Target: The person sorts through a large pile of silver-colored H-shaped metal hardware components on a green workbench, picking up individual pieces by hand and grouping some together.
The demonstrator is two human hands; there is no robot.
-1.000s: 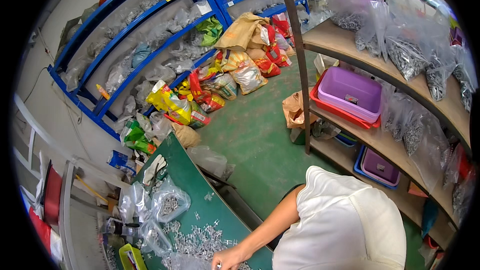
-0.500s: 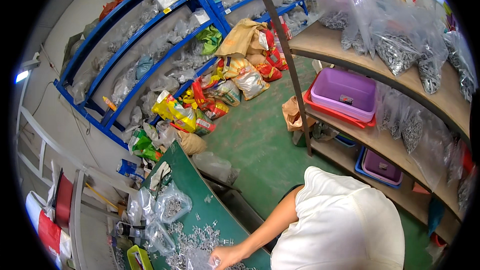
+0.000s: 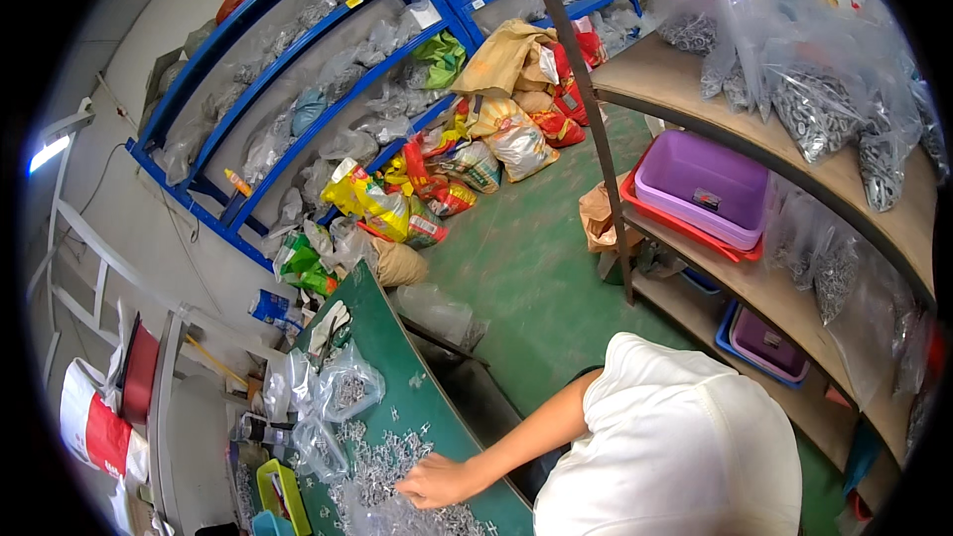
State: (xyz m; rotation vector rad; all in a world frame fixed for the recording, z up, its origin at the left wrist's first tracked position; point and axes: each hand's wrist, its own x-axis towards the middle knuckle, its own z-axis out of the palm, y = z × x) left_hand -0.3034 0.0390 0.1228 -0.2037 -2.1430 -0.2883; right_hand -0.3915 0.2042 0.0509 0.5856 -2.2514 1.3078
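Note:
My right hand (image 3: 435,482) reaches across the green table (image 3: 383,357) from a white short sleeve. It rests on a loose pile of small silvery metal parts (image 3: 382,459), with its fingers curled down and its fingertips hidden. Whatever they grip is too small to make out. Close below the hand lies a crumpled clear plastic bag (image 3: 382,516). Farther up the table stands an open clear bag (image 3: 349,389) with similar parts inside, and a whitish glove (image 3: 328,330) lies beyond it. My left hand is out of sight.
Yellow-green (image 3: 283,496) and blue (image 3: 270,524) bins sit at the table's left side. Blue shelving (image 3: 298,154) holds many bags. Filled sacks (image 3: 516,144) lie on the green floor. On the right, a wooden rack (image 3: 695,89) carries bags of parts and a purple tub (image 3: 700,189).
My right hand has moved up the picture, farther onto the pile and away from the clear bag below. The surroundings have shifted slightly to the right in view.

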